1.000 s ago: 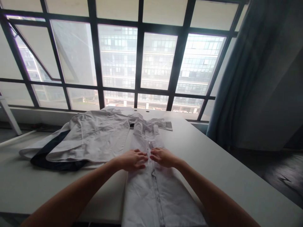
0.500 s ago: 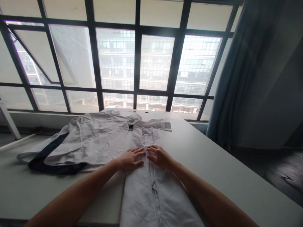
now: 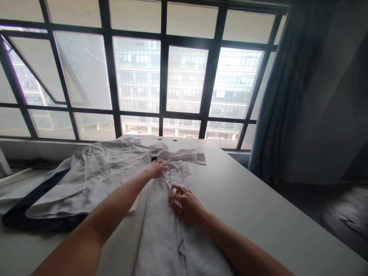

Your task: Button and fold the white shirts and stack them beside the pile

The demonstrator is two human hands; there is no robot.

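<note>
Fingers (image 3: 161, 165) of your left hand (image 3: 155, 170) flat at collar (image 3: 179, 165); right hand (image 3: 186, 205) spread on placket (image 3: 175, 188), no pinch. White shirt (image 3: 159, 234) on desk (image 3: 258, 207). Risk: dragging pressure rucks cloth against neighbouring shirt (image 3: 94, 180).

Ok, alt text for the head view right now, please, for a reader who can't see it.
Two bare hands work on a white button-front shirt lying lengthwise on a white table: the left hand rests near its collar, the right hand on its placket. A crumpled white garment with dark navy edging lies beside it, before a large gridded window.
</note>
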